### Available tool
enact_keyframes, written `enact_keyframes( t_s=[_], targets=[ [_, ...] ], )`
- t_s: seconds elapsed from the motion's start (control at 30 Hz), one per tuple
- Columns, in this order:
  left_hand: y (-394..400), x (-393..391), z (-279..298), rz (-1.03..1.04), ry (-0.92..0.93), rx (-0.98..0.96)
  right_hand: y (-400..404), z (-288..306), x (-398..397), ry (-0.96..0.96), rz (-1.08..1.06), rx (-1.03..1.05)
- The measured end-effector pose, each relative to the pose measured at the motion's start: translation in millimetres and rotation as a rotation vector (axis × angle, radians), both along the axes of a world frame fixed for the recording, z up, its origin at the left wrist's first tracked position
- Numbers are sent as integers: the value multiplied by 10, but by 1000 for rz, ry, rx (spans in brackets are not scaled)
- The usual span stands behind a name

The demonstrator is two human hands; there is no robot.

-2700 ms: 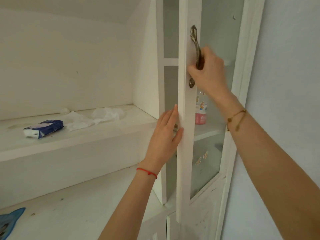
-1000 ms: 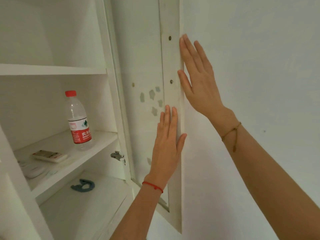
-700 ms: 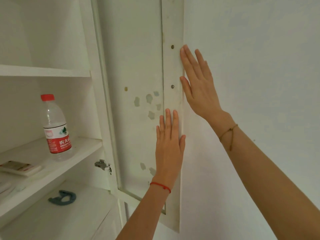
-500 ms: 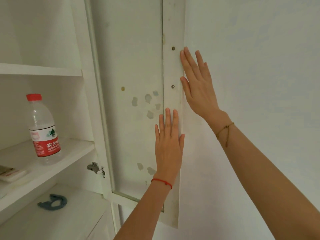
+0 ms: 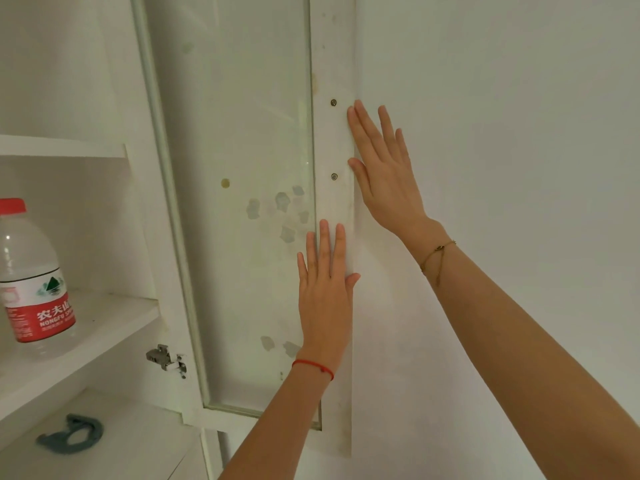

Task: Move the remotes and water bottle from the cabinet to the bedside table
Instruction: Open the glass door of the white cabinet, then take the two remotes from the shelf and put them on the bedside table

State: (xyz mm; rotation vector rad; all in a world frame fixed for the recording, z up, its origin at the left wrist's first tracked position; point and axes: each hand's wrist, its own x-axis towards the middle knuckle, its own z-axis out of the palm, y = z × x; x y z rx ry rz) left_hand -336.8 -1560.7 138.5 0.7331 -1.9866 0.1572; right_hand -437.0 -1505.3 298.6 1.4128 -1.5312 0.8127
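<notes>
At the far left edge a water bottle with a red cap and a red and white label stood upright on the middle shelf of the open cabinet, partly cut off by the frame. No remotes could be seen in this view. Below it, on the lower shelf, lay a small blue-grey hook-shaped piece. Just right of the shelf's end a metal hinge joined the cabinet to the glass door, which was swung fully open against the white wall. The left hand, a red string around its wrist, lay flat on the door's outer frame, fingers straight and close together, holding nothing. Above and right of it the right hand, a thin bracelet on its wrist, pressed the same frame edge with straight, slightly spread fingers, also holding nothing.
</notes>
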Motion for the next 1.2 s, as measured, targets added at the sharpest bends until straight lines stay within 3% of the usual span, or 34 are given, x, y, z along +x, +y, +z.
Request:
enact_keyframes(
  t_s=[0.57, 0.83, 1.03, 1.2],
  targets=[
    [57, 125, 51, -17, -81, 23, 76, 31, 23, -7, 77, 11],
    [61, 360, 123, -98, -136, 46, 151, 34, 199, 80, 172, -11],
    [41, 740, 93, 17, -79, 75, 38, 16, 458, 92, 322, 7],
    [42, 1269, 100, 149, -23, 93, -144, -74, 716, -13, 497, 29]
  ],
)
